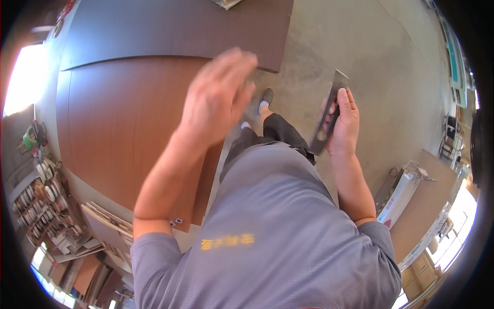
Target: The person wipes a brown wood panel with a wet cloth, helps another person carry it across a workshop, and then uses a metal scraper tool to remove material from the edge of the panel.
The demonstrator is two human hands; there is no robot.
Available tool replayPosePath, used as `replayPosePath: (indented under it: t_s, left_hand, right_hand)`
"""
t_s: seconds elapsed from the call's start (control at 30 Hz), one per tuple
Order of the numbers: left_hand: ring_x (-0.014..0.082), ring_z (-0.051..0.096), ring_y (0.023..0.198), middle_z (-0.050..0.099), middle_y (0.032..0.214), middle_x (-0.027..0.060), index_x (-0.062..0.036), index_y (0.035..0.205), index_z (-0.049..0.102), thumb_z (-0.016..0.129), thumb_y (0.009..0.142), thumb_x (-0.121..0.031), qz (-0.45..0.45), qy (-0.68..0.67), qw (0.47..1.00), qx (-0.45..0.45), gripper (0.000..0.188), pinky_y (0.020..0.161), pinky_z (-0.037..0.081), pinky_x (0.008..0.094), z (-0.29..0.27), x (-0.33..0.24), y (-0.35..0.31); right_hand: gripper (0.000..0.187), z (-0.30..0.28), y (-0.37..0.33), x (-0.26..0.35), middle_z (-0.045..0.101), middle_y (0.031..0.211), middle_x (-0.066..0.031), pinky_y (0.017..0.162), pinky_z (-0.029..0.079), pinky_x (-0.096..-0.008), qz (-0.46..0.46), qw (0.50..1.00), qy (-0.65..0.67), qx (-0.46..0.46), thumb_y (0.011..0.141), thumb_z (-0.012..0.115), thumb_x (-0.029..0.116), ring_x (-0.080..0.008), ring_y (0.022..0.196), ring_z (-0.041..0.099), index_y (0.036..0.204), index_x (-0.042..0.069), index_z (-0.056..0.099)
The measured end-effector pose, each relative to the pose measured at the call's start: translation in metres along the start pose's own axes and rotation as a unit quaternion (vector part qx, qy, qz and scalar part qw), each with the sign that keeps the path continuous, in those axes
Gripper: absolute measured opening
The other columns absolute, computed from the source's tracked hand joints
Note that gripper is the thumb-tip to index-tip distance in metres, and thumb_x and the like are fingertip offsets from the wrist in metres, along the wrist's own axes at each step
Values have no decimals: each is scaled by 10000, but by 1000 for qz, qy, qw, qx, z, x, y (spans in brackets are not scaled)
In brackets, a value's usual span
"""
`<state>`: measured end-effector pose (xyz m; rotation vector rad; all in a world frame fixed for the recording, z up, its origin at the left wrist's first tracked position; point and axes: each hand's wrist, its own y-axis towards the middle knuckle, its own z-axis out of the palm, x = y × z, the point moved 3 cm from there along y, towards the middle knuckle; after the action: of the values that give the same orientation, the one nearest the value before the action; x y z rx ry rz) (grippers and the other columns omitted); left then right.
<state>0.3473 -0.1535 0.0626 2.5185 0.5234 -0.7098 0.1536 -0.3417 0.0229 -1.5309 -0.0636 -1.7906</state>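
My right hand (346,123) is closed around a long, narrow, dark tool (326,126), with a lighter edge at its far tip. Its exact kind cannot be made out. It is held tilted above the concrete floor, beside my right hip. My left hand (215,98), blurred by motion, is raised with its fingers stretched out and thumb apart. Nothing shows in it. Below it in the picture lie a large reddish-brown panel (121,118) and, overlapping its far edge, a darker brown panel (170,28). Whether the hand touches either one cannot be told.
Concrete floor (370,56) stretches ahead and to the right. At the left stand a rack with many rolls (43,201) and leaning boards (105,226). A long brown-topped bench or machine (419,206) is at the right. A small pale object (226,3) lies on the dark panel.
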Motion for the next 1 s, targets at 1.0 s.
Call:
replayPosePath:
  t_s: [1.0]
  left_hand:
    - [352, 182, 1562, 168, 1685, 203, 56, 1589, 204, 675, 936, -399, -276, 221, 931, 87, 925, 1273, 178, 464, 168, 5, 232]
  right_hand:
    - [527, -64, 381, 177, 542, 1299, -159, 542, 430, -267, 235, 943, 88, 217, 945, 461, 73, -161, 742, 516, 1462, 66, 364]
